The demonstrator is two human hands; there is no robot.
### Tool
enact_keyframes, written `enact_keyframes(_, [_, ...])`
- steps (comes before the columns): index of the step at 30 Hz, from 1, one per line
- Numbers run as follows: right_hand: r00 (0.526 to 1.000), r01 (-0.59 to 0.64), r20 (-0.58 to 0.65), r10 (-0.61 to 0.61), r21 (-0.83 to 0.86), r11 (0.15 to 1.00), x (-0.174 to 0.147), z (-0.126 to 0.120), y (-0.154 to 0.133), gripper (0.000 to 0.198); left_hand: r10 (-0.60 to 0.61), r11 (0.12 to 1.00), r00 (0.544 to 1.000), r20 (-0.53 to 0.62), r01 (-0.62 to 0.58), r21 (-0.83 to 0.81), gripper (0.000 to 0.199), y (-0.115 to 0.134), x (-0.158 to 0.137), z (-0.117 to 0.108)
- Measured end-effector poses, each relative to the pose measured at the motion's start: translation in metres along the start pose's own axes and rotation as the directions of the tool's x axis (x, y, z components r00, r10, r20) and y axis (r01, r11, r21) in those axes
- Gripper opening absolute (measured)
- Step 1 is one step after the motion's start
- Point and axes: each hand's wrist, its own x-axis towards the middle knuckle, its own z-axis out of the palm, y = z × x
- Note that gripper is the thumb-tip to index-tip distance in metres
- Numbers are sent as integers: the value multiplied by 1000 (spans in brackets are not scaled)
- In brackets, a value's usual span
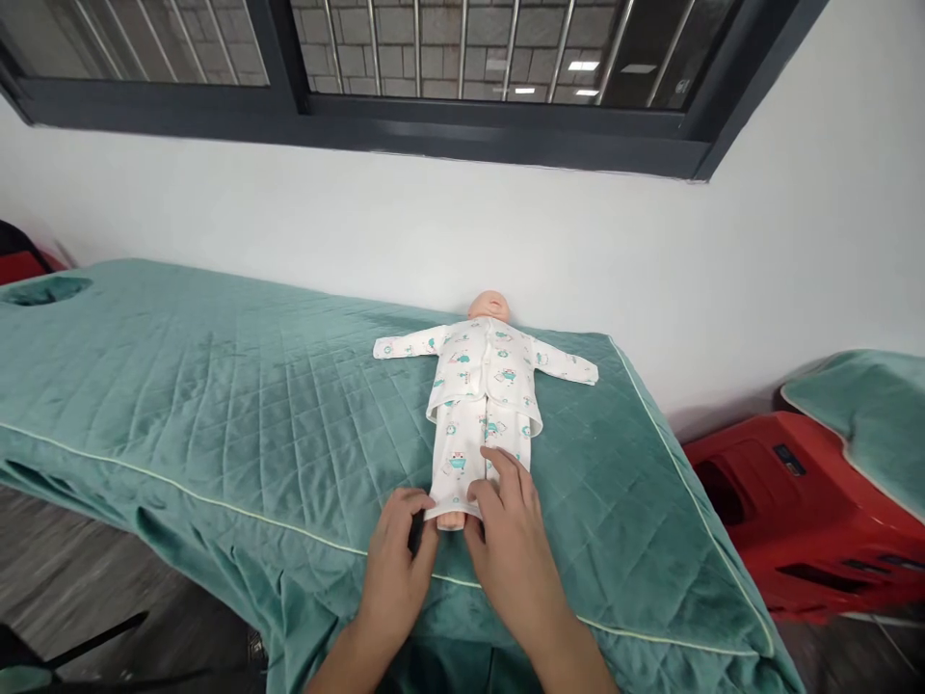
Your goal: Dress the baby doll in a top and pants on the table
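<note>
A baby doll [489, 306] lies on its back with its head toward the wall and its arms spread. It wears a white printed jacket [483, 364] and white printed trousers [457, 453]. My left hand [399, 554] pinches the left edge of a trouser leg's hem between thumb and fingers. On the other edge of that hem, my right hand [515, 540] grips with thumb and forefinger, its other fingers lying over the second leg. The doll's foot end [452, 521] shows just below the hem. My right hand hides the bottom of the second leg.
Under the doll is a green quilted bed cover [289, 405], with a face hole [44, 290] at the far left. A red plastic stool [816, 501] with a green cloth [867, 414] stands at the right. A barred window [462, 58] is set in the white wall.
</note>
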Motion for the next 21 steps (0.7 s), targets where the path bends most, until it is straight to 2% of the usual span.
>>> enact_keyframes(6, [997,59,-52,-56,58,997,-8,-9,-2,15,86,996,994,-69,-86,-1,12,4,-5,-5])
enact_keyframes(13, [999,37,-39,-34,65,997,-18,2,3,18,118,989,992,-36,-115,90,13,-1,-14,-4])
enact_keyframes(17, [999,34,-36,-32,65,997,-32,0,7,25,183,965,983,27,-185,186,15,-29,-39,-22])
enact_keyframes(20, [999,14,-40,-12,61,998,-51,-1,15,36,285,915,950,130,-310,257,18,-57,-77,-46])
enact_keyframes(21, [999,-1,-44,3,56,998,-57,-1,18,39,271,911,947,173,-310,271,20,-63,-92,-53])
